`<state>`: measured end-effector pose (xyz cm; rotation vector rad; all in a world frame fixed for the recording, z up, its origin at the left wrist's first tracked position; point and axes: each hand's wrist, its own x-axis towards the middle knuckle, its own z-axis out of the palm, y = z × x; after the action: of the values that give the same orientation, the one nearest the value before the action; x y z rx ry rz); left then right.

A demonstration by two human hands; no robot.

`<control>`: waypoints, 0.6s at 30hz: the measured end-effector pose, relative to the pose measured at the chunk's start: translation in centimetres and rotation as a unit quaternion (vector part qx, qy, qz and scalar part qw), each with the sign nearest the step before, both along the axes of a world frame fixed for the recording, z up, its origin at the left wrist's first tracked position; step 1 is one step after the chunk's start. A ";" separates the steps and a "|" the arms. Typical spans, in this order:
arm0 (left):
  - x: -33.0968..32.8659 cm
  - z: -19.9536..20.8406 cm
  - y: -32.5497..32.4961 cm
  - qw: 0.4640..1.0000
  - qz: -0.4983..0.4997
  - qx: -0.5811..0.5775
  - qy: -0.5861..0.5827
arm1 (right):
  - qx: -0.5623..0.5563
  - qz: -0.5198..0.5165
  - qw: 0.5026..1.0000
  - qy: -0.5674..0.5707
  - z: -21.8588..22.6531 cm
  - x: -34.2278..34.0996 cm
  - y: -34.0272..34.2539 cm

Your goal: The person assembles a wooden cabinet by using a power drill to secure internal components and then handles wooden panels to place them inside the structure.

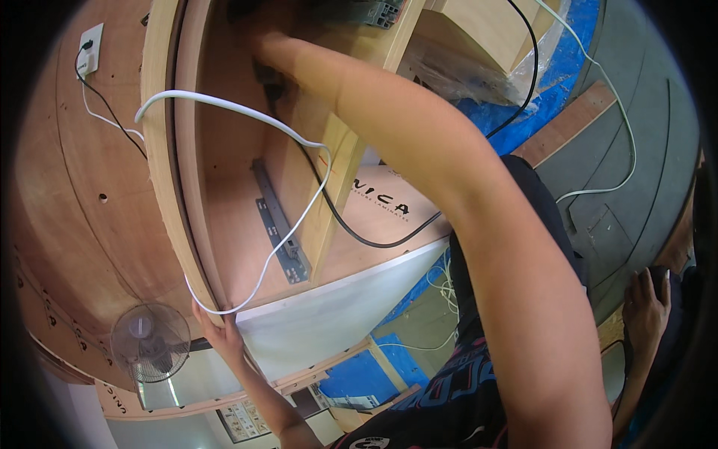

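My left hand [222, 338] grips the edge of a wooden cabinet side panel [182, 224], its fingers on one side and its thumb on the other. My right arm reaches across the view into the cabinet's upper part. There my right hand [262, 41] is in deep shadow and its fingers are hidden. Just below it is a dark object [271, 86], too dim to name, with a black cord [340, 217] running away from it. A metal drawer slide [278, 224] is fixed inside the cabinet. A white cable [254, 112] loops across the opening.
A wall socket [90, 49] with a plug is at the upper left, and a fan [149, 343] at the lower left. Blue sheeting [516, 123] and a wooden plank [568, 123] lie on the floor. At the right, another person's hand [647, 314] is beside a dark object.
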<state>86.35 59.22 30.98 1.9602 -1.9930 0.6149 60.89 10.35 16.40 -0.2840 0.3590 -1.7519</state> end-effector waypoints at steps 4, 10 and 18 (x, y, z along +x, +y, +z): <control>0.3 0.1 0.1 0.999 0.024 0.026 0.015 | -0.005 0.008 1.000 0.005 -0.2 -0.3 0.3; 0.1 -0.1 -0.2 0.998 0.006 0.032 0.059 | -0.006 0.023 1.000 0.014 -0.9 -1.4 1.1; 0.3 0.2 -0.2 0.997 0.007 0.020 0.072 | -0.014 0.034 0.999 0.019 -0.9 -1.8 1.0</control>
<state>86.69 59.01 31.15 1.9826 -1.9212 0.4269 59.08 11.33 15.45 -0.3465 0.3496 -1.6876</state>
